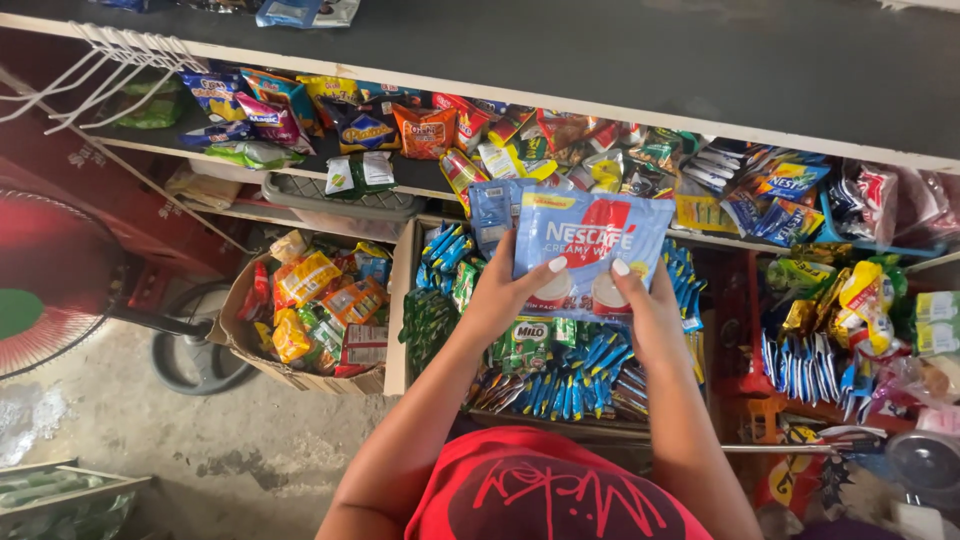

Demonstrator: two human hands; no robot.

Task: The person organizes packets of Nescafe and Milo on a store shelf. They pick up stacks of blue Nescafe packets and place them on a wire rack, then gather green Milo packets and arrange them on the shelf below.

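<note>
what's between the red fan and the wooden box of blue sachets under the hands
In the head view, an open cardboard box of mixed snack packets sits between the red fan and the wooden box, with a dark round base just behind it.

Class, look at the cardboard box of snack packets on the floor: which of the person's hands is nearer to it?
Left. The left hand grips the blue coffee pack on the side toward the cardboard box; the right hand grips the far side.

Above me, a dark counter [600, 50] with a pale wooden edge runs across the top of the frame. Below it, a shelf [420, 178] spans the middle. At lower left I see a stained concrete floor [240, 440]. A red fan [45, 275] stands at far left, white wire hooks [110, 65] at upper left.
</note>
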